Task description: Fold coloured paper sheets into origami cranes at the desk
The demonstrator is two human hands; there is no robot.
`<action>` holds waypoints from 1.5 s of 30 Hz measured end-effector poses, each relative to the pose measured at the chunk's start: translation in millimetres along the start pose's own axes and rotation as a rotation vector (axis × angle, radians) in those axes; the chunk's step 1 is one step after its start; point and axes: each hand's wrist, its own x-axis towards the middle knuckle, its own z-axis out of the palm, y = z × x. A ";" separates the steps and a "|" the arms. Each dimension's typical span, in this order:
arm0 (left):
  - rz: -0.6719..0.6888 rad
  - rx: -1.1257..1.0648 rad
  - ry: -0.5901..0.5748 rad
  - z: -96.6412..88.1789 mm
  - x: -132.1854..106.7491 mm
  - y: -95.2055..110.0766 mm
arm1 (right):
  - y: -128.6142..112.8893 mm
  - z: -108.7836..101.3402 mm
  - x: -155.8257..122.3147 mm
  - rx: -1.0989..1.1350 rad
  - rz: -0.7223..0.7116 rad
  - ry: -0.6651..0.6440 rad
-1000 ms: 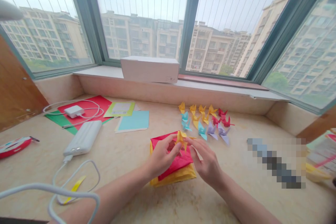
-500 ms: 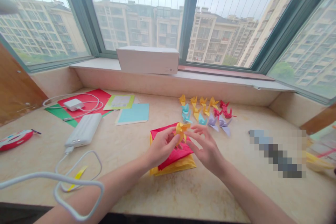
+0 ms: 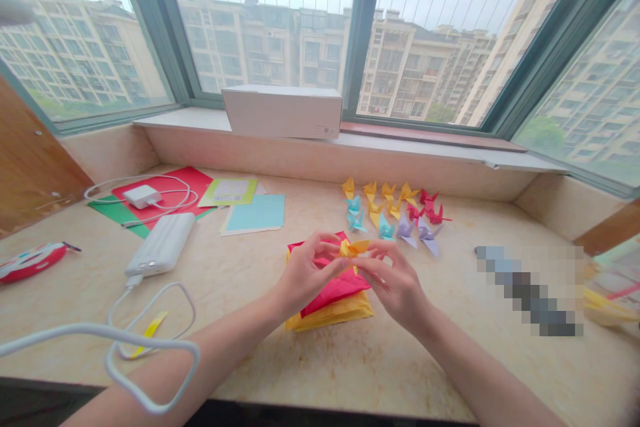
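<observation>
A yellow origami crane (image 3: 354,249) is held up between my two hands. My left hand (image 3: 311,271) pinches its left side between thumb and fingers. At its right side, my right hand (image 3: 393,273) closes thumb and fingertips on the paper. Beneath them lies a red paper packet (image 3: 330,293), stacked on a yellow one (image 3: 345,313). Beyond my right hand stand several folded cranes: yellow cranes (image 3: 387,191), blue cranes (image 3: 355,220), red cranes (image 3: 436,213) and purple cranes (image 3: 428,235).
To the left lie a white power bank (image 3: 161,247) with a looping cable (image 3: 193,353), a charger (image 3: 142,196) on red paper (image 3: 197,180), and blue sheets (image 3: 257,212). A red-and-white tool (image 3: 35,261) is far left. A blurred-out object (image 3: 530,293) lies right. A white box (image 3: 283,113) stands on the sill.
The yellow crane has turned and its wings now spread sideways. My right hand has moved in from beside the crane and now grips its right side.
</observation>
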 end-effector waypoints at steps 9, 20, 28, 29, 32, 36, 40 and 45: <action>0.100 0.052 0.032 2.2 -4.4 2.6 | -4.8 -1.8 -0.6 -0.097 -0.090 -0.011; 0.215 0.159 0.195 -0.9 0.5 4.0 | -8.8 -1.4 -2.1 -0.188 -0.100 0.038; 0.274 0.211 0.089 -2.1 0.4 8.1 | -8.1 -3.7 -0.9 -0.237 -0.111 0.029; 0.269 0.211 0.063 -2.1 0.3 8.2 | -8.8 -3.9 -0.1 -0.240 -0.120 0.033; 0.268 0.205 -0.019 -2.7 -0.1 8.0 | -10.3 -4.8 1.8 -0.237 -0.146 0.033; 0.316 0.225 -0.053 -5.4 -1.1 7.1 | -8.1 -5.9 0.6 -0.211 -0.127 0.011; 0.357 0.246 -0.010 -6.2 -1.4 7.2 | -4.1 -5.3 -2.7 -0.135 -0.095 -0.008; 0.352 0.218 0.040 -3.8 -0.3 7.0 | -4.6 -2.6 -2.3 -0.076 -0.075 -0.030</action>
